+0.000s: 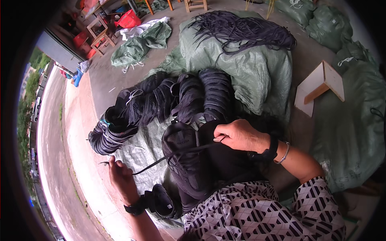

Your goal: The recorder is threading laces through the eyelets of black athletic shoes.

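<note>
Nearest you: black-and-white geometric-patterned garment (261, 213) over your lap, filling the lower edge. Just left of it, a second black shoe upper (163, 201) lies beside your left wrist.

Black mesh shoe upper (187, 160) sits on your lap in the centre, toe end pointing away from you. A black flat shoelace (173, 154) runs taut across it, from your left hand over to your right.

Left hand (120, 178): low and left of the shoe, fingers together, pinched on the lace end; the tip sticks out just past them. Black band on that wrist.

Right hand (239, 135): above and right of the shoe upper, touching its far edge. Fingers curled in and clamped on the other end of the lace. Black watch plus a thin metal bangle on that wrist.

Under the shoes: pale green woven plastic sheet (140, 148) spread on the concrete floor (104, 76).

Beyond your hands: a curved row of bundled black shoe uppers (169, 100), packed tight, touching each other, tied with light string at the left end.

Further back: large green woven sack (249, 72) with a loose heap of black shoelaces (245, 32) on top. Right of it, a small pale wooden stool (321, 86) tipped on its side. Far left: crumpled green sacks, small wooden stools.
</note>
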Demonstrator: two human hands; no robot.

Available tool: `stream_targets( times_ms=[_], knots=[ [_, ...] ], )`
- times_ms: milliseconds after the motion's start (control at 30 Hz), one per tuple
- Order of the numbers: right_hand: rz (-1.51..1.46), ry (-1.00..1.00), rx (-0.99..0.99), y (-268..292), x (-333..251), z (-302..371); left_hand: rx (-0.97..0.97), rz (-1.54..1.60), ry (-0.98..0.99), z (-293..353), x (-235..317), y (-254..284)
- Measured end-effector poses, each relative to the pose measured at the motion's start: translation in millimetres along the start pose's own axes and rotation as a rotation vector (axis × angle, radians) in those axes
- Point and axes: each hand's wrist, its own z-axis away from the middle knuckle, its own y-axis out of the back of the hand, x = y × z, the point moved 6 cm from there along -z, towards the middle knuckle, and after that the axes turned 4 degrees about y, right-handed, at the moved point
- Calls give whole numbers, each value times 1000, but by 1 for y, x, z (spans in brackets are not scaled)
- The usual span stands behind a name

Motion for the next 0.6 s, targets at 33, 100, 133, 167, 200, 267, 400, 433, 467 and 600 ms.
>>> stream_targets(
  times_ms=[33, 100, 133, 167, 200, 267, 400, 433, 467, 600],
  knots=[
    [-52, 92, 68, -1, -14, -3, -80, 10, -4, 2, -8, -8],
    [43, 198, -10, -16, -27, -4, -157, -13, -6, 7, -16, -22],
    [130, 244, -30, -22, -30, -4, -156, -27, 6, 9, -19, -27],
    [129, 247, -30, -24, -28, -4, -105, -44, -20, 13, -17, -33],
    [133, 290, -14, -27, -26, -2, -103, -44, -22, 12, -16, -31],
    [132, 335, 2, -29, -27, -1, -191, -66, -56, 10, -12, -30],
    [240, 455, -12, -37, -33, 0, -280, -293, -75, 24, -23, -40],
    [255, 468, -4, -38, -33, -1, -269, -432, -40, 31, -30, -45],
    [268, 482, 3, -39, -33, -2, -255, -571, -3, 39, -34, -52],
    [265, 502, 10, -40, -32, -9, -421, -728, -46, 59, -51, -73]
  ],
)
